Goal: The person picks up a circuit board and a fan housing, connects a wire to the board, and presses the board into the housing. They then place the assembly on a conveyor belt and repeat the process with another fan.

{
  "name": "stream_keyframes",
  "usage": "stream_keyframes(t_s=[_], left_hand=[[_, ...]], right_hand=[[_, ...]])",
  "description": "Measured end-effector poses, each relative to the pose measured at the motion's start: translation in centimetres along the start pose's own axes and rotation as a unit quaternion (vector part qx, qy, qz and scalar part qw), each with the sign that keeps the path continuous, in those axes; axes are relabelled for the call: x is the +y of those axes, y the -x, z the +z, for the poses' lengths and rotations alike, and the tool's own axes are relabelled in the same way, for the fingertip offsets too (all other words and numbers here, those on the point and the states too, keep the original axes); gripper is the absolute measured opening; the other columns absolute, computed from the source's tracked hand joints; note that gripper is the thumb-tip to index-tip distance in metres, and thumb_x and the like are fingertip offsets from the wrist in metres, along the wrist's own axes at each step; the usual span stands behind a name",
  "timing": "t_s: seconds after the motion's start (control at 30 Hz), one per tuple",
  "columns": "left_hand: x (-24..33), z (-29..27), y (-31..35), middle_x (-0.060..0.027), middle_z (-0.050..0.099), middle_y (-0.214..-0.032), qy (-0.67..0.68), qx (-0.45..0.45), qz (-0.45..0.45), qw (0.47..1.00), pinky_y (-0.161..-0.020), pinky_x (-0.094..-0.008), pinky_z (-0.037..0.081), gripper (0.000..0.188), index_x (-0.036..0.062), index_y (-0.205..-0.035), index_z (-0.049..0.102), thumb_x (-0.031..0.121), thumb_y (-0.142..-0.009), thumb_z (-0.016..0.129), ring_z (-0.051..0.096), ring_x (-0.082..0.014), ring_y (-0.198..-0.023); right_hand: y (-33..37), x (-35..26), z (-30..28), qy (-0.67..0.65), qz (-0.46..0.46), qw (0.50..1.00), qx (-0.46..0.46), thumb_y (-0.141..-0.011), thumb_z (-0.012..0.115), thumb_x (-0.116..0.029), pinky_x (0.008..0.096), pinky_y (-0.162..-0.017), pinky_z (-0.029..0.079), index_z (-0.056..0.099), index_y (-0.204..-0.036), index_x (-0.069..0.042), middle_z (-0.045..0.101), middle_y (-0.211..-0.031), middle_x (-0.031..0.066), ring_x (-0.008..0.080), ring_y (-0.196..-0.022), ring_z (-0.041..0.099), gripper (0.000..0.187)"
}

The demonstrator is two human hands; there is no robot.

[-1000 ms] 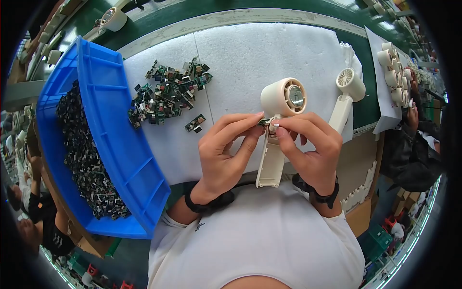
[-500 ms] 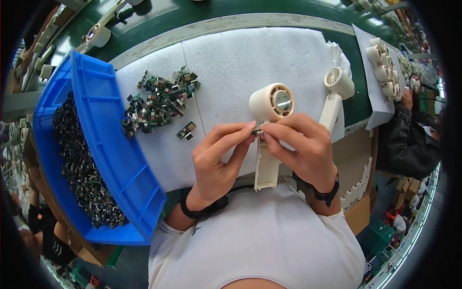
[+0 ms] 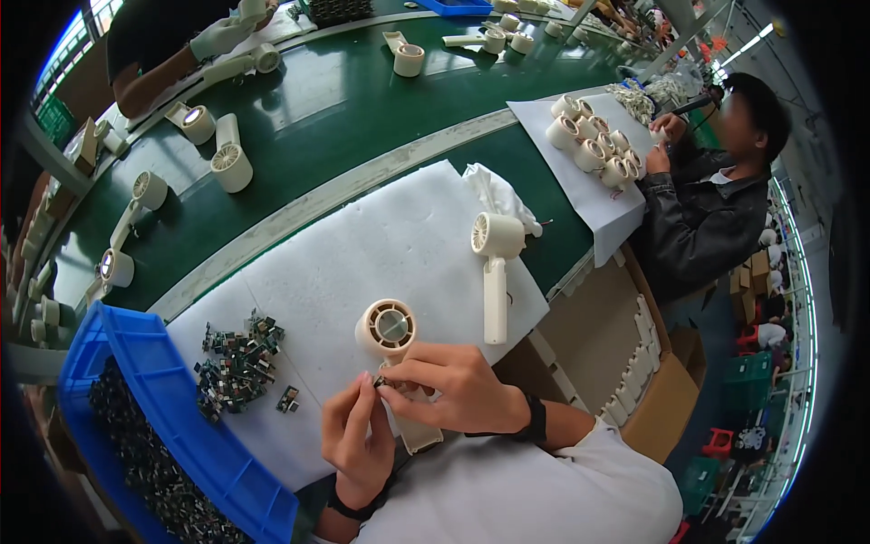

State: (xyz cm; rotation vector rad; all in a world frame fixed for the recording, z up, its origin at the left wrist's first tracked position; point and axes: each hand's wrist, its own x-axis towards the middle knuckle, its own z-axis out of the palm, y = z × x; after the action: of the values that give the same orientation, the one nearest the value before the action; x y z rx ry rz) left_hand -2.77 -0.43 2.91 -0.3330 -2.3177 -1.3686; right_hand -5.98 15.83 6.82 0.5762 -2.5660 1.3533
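Observation:
My left hand (image 3: 356,444) and my right hand (image 3: 460,388) meet at the fingertips over a cream handheld fan (image 3: 387,328). Pinched between them is a small green circuit board (image 3: 380,383), mostly covered by my fingers. The fan lies on a white foam sheet (image 3: 340,249), its round head beyond my hands and its opened handle running under them toward me. Left of my hands lies a heap of circuit boards (image 3: 237,367), with a single circuit board (image 3: 288,399) apart from it. To the right rests another cream fan (image 3: 496,238), its handle pointing toward me.
A blue bin (image 3: 195,412) full of small boards stands at the left. Beyond the foam runs a green conveyor (image 3: 317,136) carrying more fans. A co-worker (image 3: 711,199) sits at the right by grouped fan heads (image 3: 591,145). Below is a cardboard box (image 3: 672,394). A gloved hand (image 3: 222,38) works far left.
The view has swung right and up, so the bench appears lower and further left and the co-worker shows more fully. Both hands keep their pinch on the circuit board above the fan handle.

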Motion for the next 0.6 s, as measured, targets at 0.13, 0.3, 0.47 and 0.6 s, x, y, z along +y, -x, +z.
stream_keyframes(t_s=[0.13, 0.3, 0.47, 0.6], left_hand=[[0.0, 0.2, 0.0, -0.02, 0.07, -0.106, -0.021, 0.0, 0.007, 1.0, -0.079, -0.0346, 0.058, 0.038, -0.004, -0.118, 0.072, -0.016, -0.082, 0.071, 0.07, -0.0298, -0.091], [-0.1, 0.2, -0.3, -0.0186, 0.07, -0.104, -0.037, 0.01, 0.0, 0.999, -0.078, -0.0352, 0.057, 0.038, -0.0027, -0.119, 0.072, -0.015, -0.083, 0.071, 0.07, -0.0298, -0.09], [-0.1, -0.6, -0.8, -0.018, 0.07, -0.104, -0.009, 0.013, -0.024, 1.0, -0.079, -0.0365, 0.056, 0.036, -0.0013, -0.118, 0.072, -0.015, -0.085, 0.069, 0.069, -0.0303, -0.089], [-0.5, -1.8, 0.0, -0.0175, 0.068, -0.105, 0.0, 0.005, -0.036, 0.999, -0.079, -0.0353, 0.056, 0.032, -0.0023, -0.116, 0.072, -0.015, -0.088, 0.065, 0.068, -0.0282, -0.091]], right_hand=[[-0.2, 0.3, 0.6, -0.009, -0.015, 0.999, 0.029, -0.085, 0.078, -0.007, 0.0276, -0.05, 0.048, 0.075, -0.095, -0.004, 0.063, -0.074, 0.0034, 0.0145, -0.053, 0.058, 0.011], [-0.5, 0.0, 0.4, 0.004, -0.024, 0.999, 0.021, -0.085, 0.078, -0.008, 0.028, -0.052, 0.05, 0.074, -0.094, -0.003, 0.062, -0.073, 0.0032, 0.0152, -0.055, 0.059, 0.011], [-0.9, 0.8, -0.9, 0.038, -0.086, 0.995, -0.044, -0.087, 0.078, -0.016, 0.0324, -0.065, 0.055, 0.072, -0.108, -0.005, 0.065, -0.092, 0.0071, 0.0194, -0.072, 0.065, 0.024], [-4.3, 0.5, -3.2, 0.103, -0.164, 0.98, -0.044, -0.09, 0.076, -0.024, 0.0379, -0.08, 0.055, 0.066, -0.122, -0.008, 0.062, -0.117, 0.0111, 0.0259, -0.09, 0.066, 0.037]])
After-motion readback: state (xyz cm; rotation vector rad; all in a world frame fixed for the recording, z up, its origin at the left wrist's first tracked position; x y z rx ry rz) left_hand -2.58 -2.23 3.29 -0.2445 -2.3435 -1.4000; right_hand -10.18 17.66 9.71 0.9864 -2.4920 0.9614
